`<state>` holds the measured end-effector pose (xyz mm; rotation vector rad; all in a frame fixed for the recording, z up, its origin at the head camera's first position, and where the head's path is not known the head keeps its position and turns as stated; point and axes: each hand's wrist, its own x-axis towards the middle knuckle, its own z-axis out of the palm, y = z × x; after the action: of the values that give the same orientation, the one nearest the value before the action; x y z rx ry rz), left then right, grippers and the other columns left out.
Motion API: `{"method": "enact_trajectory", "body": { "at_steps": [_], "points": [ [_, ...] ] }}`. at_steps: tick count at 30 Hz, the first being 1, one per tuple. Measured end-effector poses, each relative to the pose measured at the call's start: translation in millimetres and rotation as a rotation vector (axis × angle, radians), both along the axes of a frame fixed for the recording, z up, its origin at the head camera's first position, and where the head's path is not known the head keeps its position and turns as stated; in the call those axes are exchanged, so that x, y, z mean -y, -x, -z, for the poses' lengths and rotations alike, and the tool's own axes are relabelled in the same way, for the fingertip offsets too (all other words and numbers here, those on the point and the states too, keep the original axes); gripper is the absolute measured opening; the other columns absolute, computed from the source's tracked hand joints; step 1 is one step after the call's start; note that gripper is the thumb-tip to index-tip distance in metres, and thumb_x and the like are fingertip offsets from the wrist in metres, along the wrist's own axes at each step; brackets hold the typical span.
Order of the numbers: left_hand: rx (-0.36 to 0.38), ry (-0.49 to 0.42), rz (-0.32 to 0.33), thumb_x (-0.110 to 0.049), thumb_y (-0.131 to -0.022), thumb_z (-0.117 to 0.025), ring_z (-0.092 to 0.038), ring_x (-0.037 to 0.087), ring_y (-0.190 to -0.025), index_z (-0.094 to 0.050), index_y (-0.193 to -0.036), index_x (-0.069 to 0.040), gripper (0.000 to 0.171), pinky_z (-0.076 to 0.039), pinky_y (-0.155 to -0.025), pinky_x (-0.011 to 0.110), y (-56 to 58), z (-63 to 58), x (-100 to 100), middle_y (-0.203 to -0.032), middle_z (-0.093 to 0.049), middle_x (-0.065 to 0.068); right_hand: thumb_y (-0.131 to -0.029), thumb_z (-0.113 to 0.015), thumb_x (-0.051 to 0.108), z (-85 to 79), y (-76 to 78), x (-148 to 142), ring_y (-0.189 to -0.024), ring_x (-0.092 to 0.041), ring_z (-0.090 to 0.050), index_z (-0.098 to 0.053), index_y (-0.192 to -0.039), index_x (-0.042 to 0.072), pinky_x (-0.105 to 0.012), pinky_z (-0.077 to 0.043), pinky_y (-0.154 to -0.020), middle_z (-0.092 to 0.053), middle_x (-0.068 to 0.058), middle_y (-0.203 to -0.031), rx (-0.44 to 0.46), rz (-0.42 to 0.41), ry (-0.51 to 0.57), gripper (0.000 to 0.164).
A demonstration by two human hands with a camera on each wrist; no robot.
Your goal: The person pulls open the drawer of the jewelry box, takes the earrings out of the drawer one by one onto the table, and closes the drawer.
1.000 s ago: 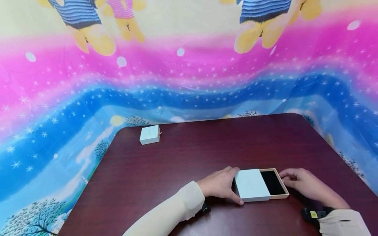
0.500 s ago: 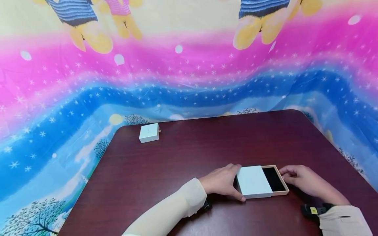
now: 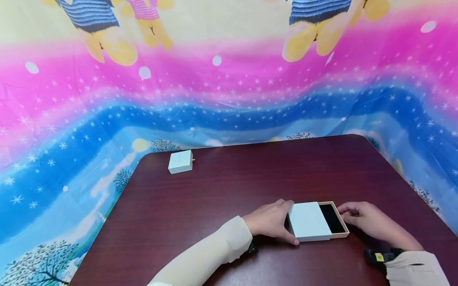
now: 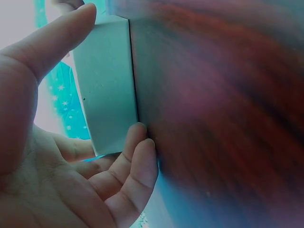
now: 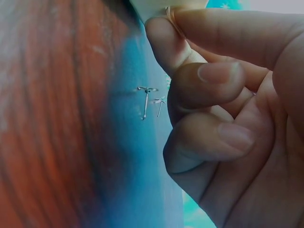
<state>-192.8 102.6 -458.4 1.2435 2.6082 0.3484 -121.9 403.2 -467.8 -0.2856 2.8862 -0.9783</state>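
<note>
A white sliding drawer box (image 3: 309, 221) lies on the dark red table, its tray (image 3: 348, 235) partly out to the right and showing a black lining. My left hand (image 3: 269, 222) grips the left end of the sleeve, thumb on the near side and fingers on the far side. In the left wrist view the white box end (image 4: 107, 90) stands between thumb and fingers. At the tray's right end is my right hand (image 3: 366, 220). The right wrist view shows its thumb and forefinger pinching a thin ribbon tab (image 5: 171, 19), the other fingers curled.
A smaller white box (image 3: 180, 162) with a little tab stands at the table's far left corner. The glossy table (image 3: 229, 178) ends at a printed cloth backdrop (image 3: 222, 91) behind it. Each wrist wears a black strap.
The sleeve, with my left hand on it, has slid slightly right over the tray. Less of the black lining shows now. My right hand has stayed nearly still at the tray's end.
</note>
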Motion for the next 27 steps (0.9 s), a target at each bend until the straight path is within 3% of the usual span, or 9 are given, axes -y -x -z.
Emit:
{"method": "enact_trajectory", "body": {
  "at_steps": [27],
  "points": [
    [0.010, -0.004, 0.008, -0.069, -0.064, -0.078, -0.053, 0.005, -0.107, -0.032, -0.151, -0.018, 0.111, -0.045, -0.086, 0.020, 1.1, 2.2, -9.0, -0.132, -0.047, -0.006, -0.092, -0.066, 0.009, 1.6, -0.3, 0.4, -0.076, 0.000, -0.054, -0.070, -0.105, 0.009, -0.027, -0.046, -0.067, -0.065, 0.010, -0.085, -0.010, 0.021, -0.043, 0.014]
  ]
}}
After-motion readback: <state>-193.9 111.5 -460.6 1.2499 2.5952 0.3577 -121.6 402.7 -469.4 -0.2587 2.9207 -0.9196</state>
